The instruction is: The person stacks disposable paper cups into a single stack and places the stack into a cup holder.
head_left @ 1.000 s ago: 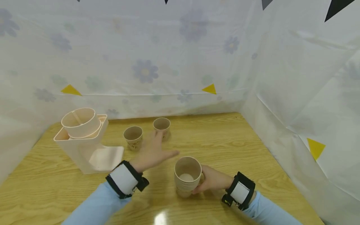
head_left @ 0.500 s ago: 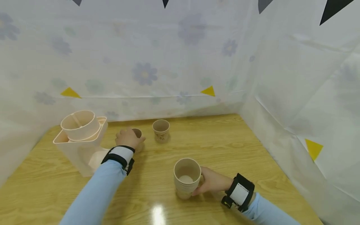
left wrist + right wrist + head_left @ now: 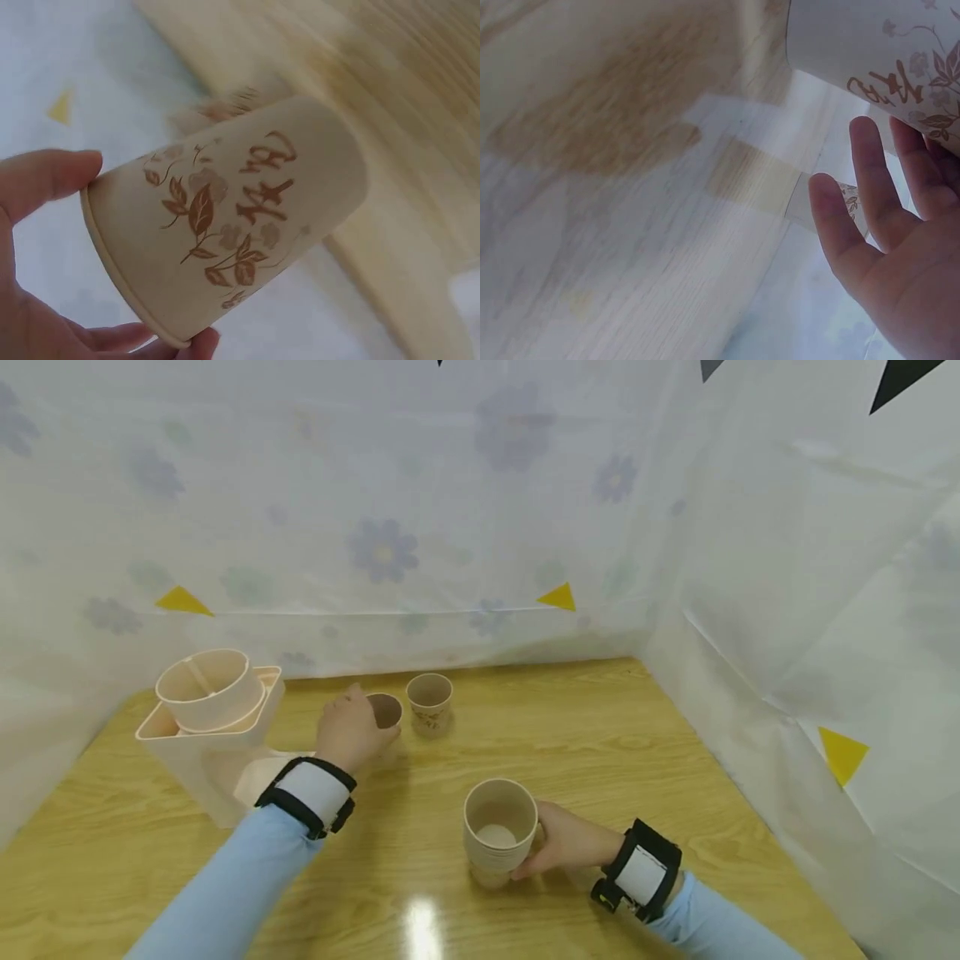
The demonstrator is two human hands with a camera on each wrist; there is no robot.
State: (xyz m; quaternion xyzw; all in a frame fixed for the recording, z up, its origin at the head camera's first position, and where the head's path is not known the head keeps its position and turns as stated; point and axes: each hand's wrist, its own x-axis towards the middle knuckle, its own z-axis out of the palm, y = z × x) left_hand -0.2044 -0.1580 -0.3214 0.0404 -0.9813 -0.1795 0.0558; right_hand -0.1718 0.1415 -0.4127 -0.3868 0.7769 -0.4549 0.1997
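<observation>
My left hand [image 3: 351, 731] pinches a paper cup [image 3: 232, 202] at its rim, beside the white stand. Brown flowers and lettering are printed on the cup's side, and in the head view the hand covers much of it. Just right of it another paper cup [image 3: 431, 714] stands upright at the back of the table. Nearer the front, a stack of paper cups [image 3: 491, 847] stands mouth up, with my right hand [image 3: 570, 837] holding its right side, thumb at the front. In the right wrist view two fingertips [image 3: 867, 135] stick out past the stack's printed wall.
At the left stands a cream plastic stand [image 3: 232, 768] with a round, open-topped piece [image 3: 213, 697] set in its upper end. Flower-printed white sheeting [image 3: 450, 527] closes off the back and right of the wooden table [image 3: 600, 735].
My left hand has swung left from above the table's middle, taken hold of the left-hand cup and shifted it slightly right. My right hand and the stack have stayed put.
</observation>
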